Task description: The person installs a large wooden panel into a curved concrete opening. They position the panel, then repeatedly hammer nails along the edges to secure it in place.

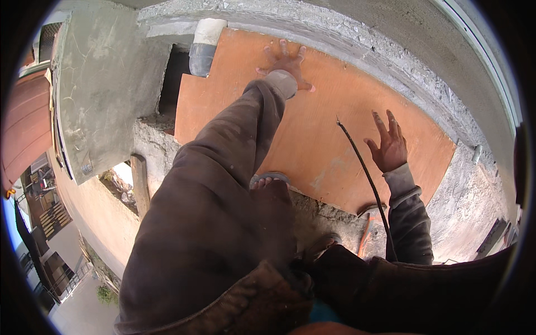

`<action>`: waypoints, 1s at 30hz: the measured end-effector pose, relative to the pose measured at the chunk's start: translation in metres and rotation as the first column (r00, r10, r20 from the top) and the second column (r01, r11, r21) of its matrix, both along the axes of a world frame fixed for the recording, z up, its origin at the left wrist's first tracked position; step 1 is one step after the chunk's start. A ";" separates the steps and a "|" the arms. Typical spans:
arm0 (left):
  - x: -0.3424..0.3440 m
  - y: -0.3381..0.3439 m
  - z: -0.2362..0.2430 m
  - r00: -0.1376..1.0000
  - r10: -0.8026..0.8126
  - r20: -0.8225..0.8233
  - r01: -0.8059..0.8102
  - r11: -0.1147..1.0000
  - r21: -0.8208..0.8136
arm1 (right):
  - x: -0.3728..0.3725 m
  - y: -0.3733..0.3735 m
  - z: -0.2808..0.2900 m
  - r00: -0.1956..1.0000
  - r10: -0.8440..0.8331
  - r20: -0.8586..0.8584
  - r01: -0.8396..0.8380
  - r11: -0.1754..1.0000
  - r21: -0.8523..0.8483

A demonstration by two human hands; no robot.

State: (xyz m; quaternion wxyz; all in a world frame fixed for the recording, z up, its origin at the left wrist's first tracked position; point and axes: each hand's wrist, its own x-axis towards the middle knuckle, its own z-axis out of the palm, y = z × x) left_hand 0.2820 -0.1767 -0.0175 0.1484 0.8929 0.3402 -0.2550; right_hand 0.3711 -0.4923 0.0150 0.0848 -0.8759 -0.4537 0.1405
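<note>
My left hand (283,66) lies with its fingers spread on an orange-brown wooden board (312,134), near the board's far edge. Cut into the board's far left corner is a notch, beside a white and grey pipe (206,47). My right hand (389,146) is held over the right part of the board, fingers apart and nothing in them; whether it touches the wood I cannot tell. A thin dark cable or rod (363,161) runs across the board to my right sleeve, its lower end hidden.
My sandalled foot (270,180) is at the board's near edge, with an orange-trimmed sandal (366,231) farther right. Rough concrete wall (357,42) borders the far side. Left are a dark opening (174,81), a wooden piece (139,184) and a drop to ground far below.
</note>
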 end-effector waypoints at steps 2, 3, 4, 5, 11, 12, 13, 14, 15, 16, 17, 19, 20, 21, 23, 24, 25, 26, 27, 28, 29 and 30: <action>0.001 0.003 0.001 1.000 0.025 -0.017 -0.025 1.000 -0.012 | -0.002 0.037 -0.002 0.999 0.013 -0.038 -0.019 0.986 -0.168; 0.000 0.004 0.003 0.999 0.029 -0.015 -0.029 0.999 -0.016 | -0.003 0.052 -0.002 0.999 0.015 -0.049 -0.027 0.967 -0.255; -0.002 0.006 0.005 0.999 0.033 -0.012 -0.033 0.999 -0.019 | -0.003 0.066 -0.001 0.997 0.008 -0.075 -0.032 0.947 -0.318; 0.000 0.007 0.007 0.999 0.033 0.002 -0.033 0.999 -0.027 | -0.001 0.079 0.001 0.996 -0.004 -0.088 -0.030 0.923 -0.385; 0.004 0.005 0.020 0.996 0.073 -0.055 -0.077 0.993 -0.084 | 0.009 0.098 -0.017 0.991 -0.064 -0.118 -0.006 0.857 -0.515; 0.004 0.006 0.020 0.996 0.075 -0.048 -0.080 0.993 -0.091 | 0.007 0.098 -0.018 0.992 -0.057 -0.113 -0.009 0.859 -0.512; 0.005 0.007 0.020 0.996 0.078 -0.041 -0.082 0.992 -0.099 | 0.008 0.097 -0.023 0.991 -0.062 -0.116 -0.003 0.870 -0.493; 0.006 0.006 0.019 0.996 0.080 -0.037 -0.084 0.991 -0.107 | 0.010 0.094 -0.030 0.990 -0.066 -0.123 0.000 0.880 -0.475; 0.005 0.006 0.017 0.995 0.087 -0.040 -0.091 0.990 -0.106 | 0.009 0.093 -0.034 0.989 -0.072 -0.129 0.005 0.890 -0.456; 0.004 0.005 0.012 0.995 0.095 -0.041 -0.099 0.990 -0.105 | 0.007 0.091 -0.038 0.991 -0.060 -0.120 -0.003 0.884 -0.468; 0.004 0.006 0.010 0.994 0.104 -0.036 -0.107 0.989 -0.101 | 0.006 0.091 -0.040 0.993 -0.047 -0.106 -0.009 0.880 -0.475; 0.002 0.009 0.008 0.992 0.118 -0.036 -0.121 0.986 -0.114 | 0.007 0.095 -0.045 0.995 -0.029 -0.091 -0.018 0.879 -0.476; 0.000 0.009 0.009 0.991 0.129 -0.036 -0.133 0.983 -0.128 | 0.006 0.095 -0.045 0.996 -0.023 -0.088 -0.022 0.879 -0.477; -0.001 0.010 0.012 0.992 0.123 -0.025 -0.125 0.983 -0.135 | 0.005 0.096 -0.045 0.996 -0.015 -0.087 -0.029 0.878 -0.478; 0.001 0.010 0.016 0.993 0.120 -0.013 -0.121 0.982 -0.147 | 0.011 0.093 -0.051 0.999 -0.026 -0.046 0.000 0.871 -0.491; -0.001 0.009 0.010 0.992 0.127 -0.004 -0.127 0.982 -0.139 | 0.009 0.094 -0.054 0.999 -0.023 -0.043 -0.002 0.868 -0.497; 0.001 0.008 0.000 0.991 0.134 0.006 -0.132 0.983 -0.130 | 0.009 0.093 -0.053 0.998 -0.021 -0.058 -0.011 0.868 -0.496; 0.003 0.008 -0.008 0.991 0.128 0.022 -0.125 0.985 -0.120 | 0.010 0.092 -0.050 0.997 -0.031 -0.065 -0.005 0.870 -0.493; 0.000 0.009 -0.011 0.990 0.137 0.046 -0.129 0.981 -0.147 | 0.010 0.092 -0.049 0.996 -0.042 -0.073 0.001 0.871 -0.491; -0.004 0.011 -0.012 0.987 0.146 0.066 -0.133 0.976 -0.171 | 0.009 0.093 -0.051 0.996 -0.033 -0.081 -0.011 0.873 -0.487; -0.007 0.014 -0.010 0.985 0.158 0.068 -0.143 0.972 -0.185 | 0.007 0.093 -0.054 0.996 -0.025 -0.089 -0.021 0.875 -0.483; -0.013 0.016 -0.010 0.983 0.171 0.066 -0.155 0.967 -0.201 | 0.006 0.095 -0.059 0.995 -0.019 -0.097 -0.030 0.877 -0.479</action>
